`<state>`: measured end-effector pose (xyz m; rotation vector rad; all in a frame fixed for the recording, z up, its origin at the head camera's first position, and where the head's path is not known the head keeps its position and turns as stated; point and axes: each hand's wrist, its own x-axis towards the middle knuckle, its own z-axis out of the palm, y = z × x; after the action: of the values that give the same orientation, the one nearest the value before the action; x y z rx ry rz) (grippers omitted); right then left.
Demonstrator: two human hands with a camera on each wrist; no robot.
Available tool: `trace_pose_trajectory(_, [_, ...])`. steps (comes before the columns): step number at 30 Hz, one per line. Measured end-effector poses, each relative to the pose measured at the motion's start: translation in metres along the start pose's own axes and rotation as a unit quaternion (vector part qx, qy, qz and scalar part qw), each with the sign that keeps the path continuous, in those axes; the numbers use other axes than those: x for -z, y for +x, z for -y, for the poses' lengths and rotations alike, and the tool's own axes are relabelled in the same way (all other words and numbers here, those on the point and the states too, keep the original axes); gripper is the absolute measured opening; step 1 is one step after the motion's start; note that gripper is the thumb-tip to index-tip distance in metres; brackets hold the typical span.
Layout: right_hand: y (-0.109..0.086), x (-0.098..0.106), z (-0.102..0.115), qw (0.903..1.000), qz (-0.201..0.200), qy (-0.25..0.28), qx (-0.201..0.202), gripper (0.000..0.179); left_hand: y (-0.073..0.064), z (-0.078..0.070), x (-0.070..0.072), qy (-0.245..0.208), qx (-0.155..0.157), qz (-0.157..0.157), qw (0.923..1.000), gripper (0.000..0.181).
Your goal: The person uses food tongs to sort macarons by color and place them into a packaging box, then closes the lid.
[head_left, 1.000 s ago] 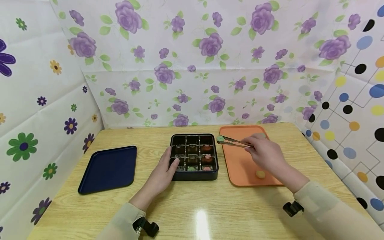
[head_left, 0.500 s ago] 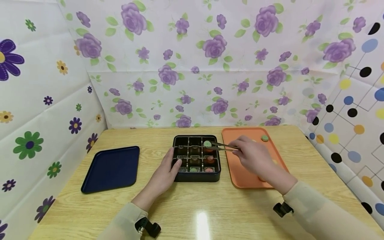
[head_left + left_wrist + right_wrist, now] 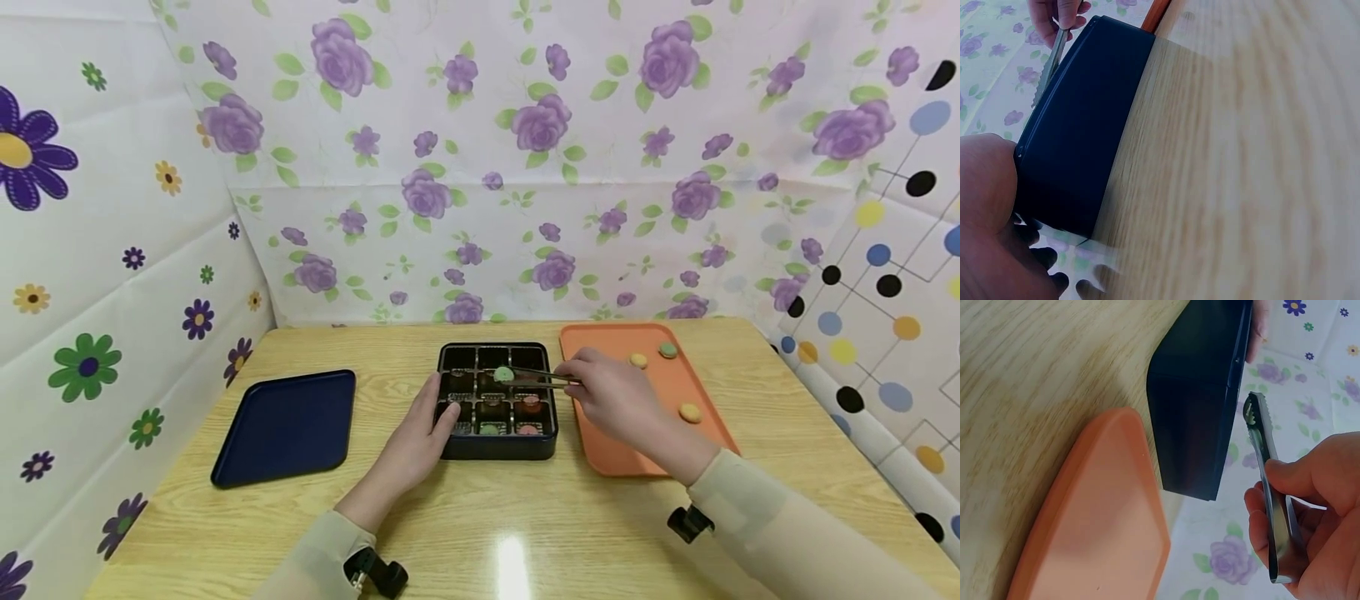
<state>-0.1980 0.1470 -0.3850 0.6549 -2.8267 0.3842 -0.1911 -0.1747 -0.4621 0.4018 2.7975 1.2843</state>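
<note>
One green macaron (image 3: pixel 503 374) now farther left

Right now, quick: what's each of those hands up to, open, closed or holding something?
Left hand: open, resting against the dark box.
Right hand: closed on metal tongs, with a green round piece at their tips.
</note>
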Motion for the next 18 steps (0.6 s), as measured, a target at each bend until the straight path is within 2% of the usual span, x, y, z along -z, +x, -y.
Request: trace_pose_trajectory(18, [0.006, -0.012, 0.007, 0.9998, 0.012, -0.016, 0.003, 0.025, 0.0, -0.002, 0.0, 0.0, 0.007, 0.004, 1.0, 0.078])
